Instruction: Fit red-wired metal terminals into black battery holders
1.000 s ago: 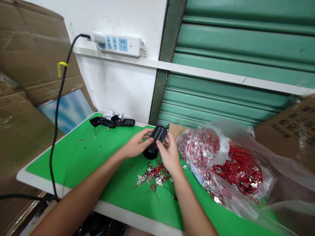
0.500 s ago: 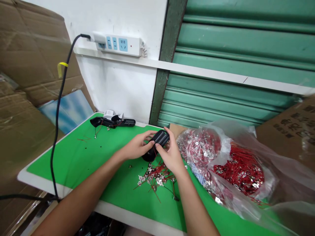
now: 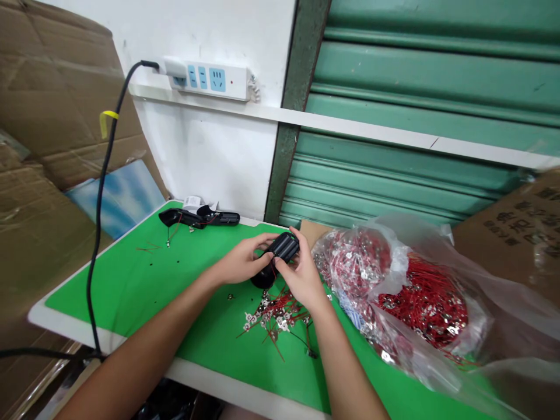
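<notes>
Between my two hands is a black plastic housing [image 3: 285, 247] with long battery-like slots and a thin red wire on it. My left hand [image 3: 245, 256] grips its left side, thumb on the near face. My right hand [image 3: 301, 268] wraps round the right edge, its thumb pressing close to the left thumb. Whatever lies under the thumbs is too small to make out. Just below, a loose pile of metal contact tabs with red wires [image 3: 275, 315] lies on the green tabletop [image 3: 210, 344].
Black housing parts [image 3: 199, 217] with wires lie at the table's back left. On the right, a clear plastic bag [image 3: 394, 274] holds many red-wired tabs. A black cable [image 3: 102, 175] hangs from the power strip [image 3: 210, 79] over the left edge. Cardboard [image 3: 56, 116] stands at the left.
Both hands keep the same grip on the black housing, with hardly any movement. The whole view has shifted very slightly.
</notes>
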Available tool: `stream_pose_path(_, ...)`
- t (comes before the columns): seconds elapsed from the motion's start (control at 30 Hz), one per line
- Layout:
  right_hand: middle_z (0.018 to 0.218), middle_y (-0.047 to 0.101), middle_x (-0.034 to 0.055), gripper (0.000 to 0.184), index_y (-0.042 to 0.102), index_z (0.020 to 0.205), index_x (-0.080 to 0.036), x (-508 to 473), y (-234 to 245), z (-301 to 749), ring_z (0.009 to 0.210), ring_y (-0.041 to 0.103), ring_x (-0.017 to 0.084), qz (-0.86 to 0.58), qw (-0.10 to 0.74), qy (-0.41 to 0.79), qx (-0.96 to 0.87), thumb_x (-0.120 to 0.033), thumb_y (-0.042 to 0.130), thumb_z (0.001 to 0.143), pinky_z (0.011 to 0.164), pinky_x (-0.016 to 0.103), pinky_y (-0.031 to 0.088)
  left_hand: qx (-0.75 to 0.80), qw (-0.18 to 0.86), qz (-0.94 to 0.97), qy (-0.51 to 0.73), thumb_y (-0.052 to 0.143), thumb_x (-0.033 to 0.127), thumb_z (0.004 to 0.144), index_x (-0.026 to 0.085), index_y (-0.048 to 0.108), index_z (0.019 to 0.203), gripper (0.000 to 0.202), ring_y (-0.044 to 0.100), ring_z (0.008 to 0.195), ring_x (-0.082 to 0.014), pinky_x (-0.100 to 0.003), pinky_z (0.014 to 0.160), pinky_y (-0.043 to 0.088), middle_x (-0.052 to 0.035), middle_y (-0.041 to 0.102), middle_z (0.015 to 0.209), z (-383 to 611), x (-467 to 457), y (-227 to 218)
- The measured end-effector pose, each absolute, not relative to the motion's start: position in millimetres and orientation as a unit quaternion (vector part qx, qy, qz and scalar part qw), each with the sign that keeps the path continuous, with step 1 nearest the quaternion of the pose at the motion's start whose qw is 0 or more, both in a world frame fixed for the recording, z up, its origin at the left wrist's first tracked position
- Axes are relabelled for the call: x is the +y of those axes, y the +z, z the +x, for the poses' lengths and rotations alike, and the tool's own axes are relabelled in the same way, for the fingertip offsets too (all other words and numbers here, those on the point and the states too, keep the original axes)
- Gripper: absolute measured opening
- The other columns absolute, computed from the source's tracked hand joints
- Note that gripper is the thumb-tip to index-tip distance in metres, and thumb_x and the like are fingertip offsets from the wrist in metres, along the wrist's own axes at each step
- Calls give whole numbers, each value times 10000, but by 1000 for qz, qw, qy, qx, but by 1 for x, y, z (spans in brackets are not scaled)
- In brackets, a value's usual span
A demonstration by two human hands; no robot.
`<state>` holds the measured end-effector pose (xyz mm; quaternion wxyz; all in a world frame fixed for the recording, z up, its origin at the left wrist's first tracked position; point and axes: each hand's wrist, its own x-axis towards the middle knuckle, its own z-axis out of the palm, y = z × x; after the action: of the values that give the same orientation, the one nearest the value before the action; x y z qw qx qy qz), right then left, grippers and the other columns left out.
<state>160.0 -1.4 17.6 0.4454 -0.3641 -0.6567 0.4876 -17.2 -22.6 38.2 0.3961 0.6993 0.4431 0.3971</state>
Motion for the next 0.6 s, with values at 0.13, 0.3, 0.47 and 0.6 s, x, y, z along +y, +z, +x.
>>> stream_pose_path(0.13, 1287, 630, 106, 777, 311, 1535, -247, -1, 17, 160, 1025, 680, 224, -368, 438, 488, -659, -279, 645, 834, 919, 393, 571, 441, 391, 703, 398, 518, 271, 939, 121, 506, 1406, 491, 638, 1217, -200, -332, 951, 587, -173, 607, 1393, -16, -24, 40)
stream_pose_path(0.3, 1298, 620, 110, 786, 289, 1551, -264, 0, 14, 161, 1048, 668, 248, -377, 431, 467, -674, -273, 633, 844, 941, 442, 562, 434, 359, 723, 399, 497, 258, 950, 108, 501, 1403, 477, 637, 1236, -192, -373, 1085, 525, -173, 607, 1401, -14, -24, 38)
stream_pose_path(0.47, 1385, 568, 126, 771, 287, 1551, -258, -1, 11, 160, 1173, 629, 264, -381, 440, 441, -683, -274, 627, 859, 1049, 475, 512, 443, 314, 738, 401, 476, 255, 957, 90, 498, 1404, 476, 614, 1282, -212, -407, 1151, 475, -190, 583, 1430, -14, -22, 33)
stream_pose_path(0.6, 1412, 549, 130, 769, 291, 1544, -249, -1, 10, 158, 1213, 611, 262, -387, 447, 432, -681, -265, 629, 853, 1076, 470, 498, 452, 283, 749, 394, 464, 245, 956, 96, 508, 1398, 469, 611, 1285, -228, -426, 1149, 473, -188, 583, 1433, -13, -21, 30)
